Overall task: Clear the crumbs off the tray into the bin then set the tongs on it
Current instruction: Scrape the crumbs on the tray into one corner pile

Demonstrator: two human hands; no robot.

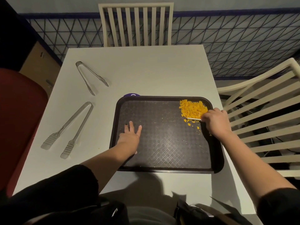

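A dark textured tray (165, 150) lies on the white table (146, 70). Orange crumbs (192, 108) are heaped in its far right corner, with a few loose bits trailing toward the right rim. My right hand (215, 121) is closed on a thin white card-like scraper (194, 118) whose edge rests on the tray just in front of the heap. My left hand (129, 138) lies flat on the tray's left part, fingers spread. Two metal tongs rest on the table left of the tray: a smaller pair (90, 77) farther away, a longer pair (69, 130) nearer.
A purple object (132, 95) peeks out behind the tray's far edge. White slatted chairs stand at the far side (135, 25) and the right side (259, 119). A red seat (17, 119) is at the left. No bin is visible.
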